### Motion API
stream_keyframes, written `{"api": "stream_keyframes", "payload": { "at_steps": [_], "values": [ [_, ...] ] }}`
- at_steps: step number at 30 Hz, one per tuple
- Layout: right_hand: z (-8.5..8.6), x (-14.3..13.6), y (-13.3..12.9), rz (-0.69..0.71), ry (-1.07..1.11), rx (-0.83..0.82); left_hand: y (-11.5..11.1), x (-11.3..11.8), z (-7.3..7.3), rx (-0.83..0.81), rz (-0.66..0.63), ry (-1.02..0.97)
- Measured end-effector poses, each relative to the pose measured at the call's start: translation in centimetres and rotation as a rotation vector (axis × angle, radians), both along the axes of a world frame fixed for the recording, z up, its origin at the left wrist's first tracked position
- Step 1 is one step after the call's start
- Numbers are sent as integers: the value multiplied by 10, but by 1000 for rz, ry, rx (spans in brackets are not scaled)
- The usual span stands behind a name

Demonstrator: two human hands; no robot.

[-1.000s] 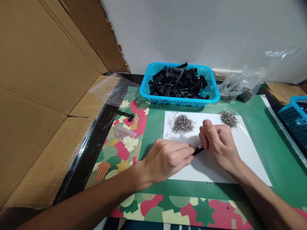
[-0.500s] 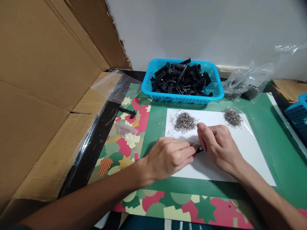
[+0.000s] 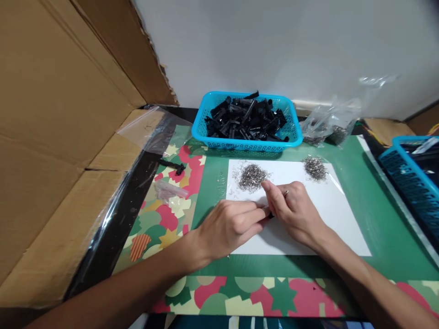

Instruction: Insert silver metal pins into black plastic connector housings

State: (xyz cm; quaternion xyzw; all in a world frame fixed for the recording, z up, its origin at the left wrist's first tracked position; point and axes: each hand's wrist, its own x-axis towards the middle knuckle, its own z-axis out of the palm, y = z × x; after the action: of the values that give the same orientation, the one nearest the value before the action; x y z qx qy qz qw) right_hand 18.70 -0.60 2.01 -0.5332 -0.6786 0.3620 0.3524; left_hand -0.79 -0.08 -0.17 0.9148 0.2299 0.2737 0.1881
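Observation:
My left hand (image 3: 235,224) is closed, fingers pinched around a small black plastic part (image 3: 271,215), of which only a dark bit shows. Right against it, my right hand (image 3: 297,212) is curled shut with the thumb on top. The end of a thin metal tool (image 3: 286,193) pokes out of the right fist; its kind is hidden. Both hands meet over a white sheet (image 3: 338,228). Just beyond them on the sheet lies a pile of tiny bent metal pieces (image 3: 253,177), with a second metal pile (image 3: 314,168) at the far right corner.
A blue basket (image 3: 247,145) full of black plastic parts stands at the back. Single black part (image 3: 173,165) and small plastic bag (image 3: 170,190) lie left. Clear bags (image 3: 325,125) of metal pieces sit back right; another blue basket (image 3: 408,169) stands right. Cardboard (image 3: 51,114) walls the left.
The view has shifted, so the scene sits further left and more of the right basket shows. My hands are closer together, and less of the black part shows between them.

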Motion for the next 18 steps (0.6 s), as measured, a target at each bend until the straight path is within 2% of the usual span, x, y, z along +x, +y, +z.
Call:
{"api": "stream_keyframes", "payload": {
  "at_steps": [3, 6, 11, 13, 15, 18],
  "values": [
    [4, 5, 4, -115, 262, -47, -1, 0, 2, -28, 36, -64],
    [6, 22, 12, -216, 456, 5, -1, -1, 3, -52, 129, -139],
    [5, 59, 24, -295, 330, 159, 0, -5, 3, -103, 220, -179],
    [7, 67, 23, -254, 274, 124, 1, -5, 5, -112, 242, -202],
    [12, 71, 20, -167, 218, 13, 2, -5, 7, -124, 277, -223],
    [22, 71, 12, 94, 77, -194, 3, -4, 9, -148, 332, -239]
  ]
}}
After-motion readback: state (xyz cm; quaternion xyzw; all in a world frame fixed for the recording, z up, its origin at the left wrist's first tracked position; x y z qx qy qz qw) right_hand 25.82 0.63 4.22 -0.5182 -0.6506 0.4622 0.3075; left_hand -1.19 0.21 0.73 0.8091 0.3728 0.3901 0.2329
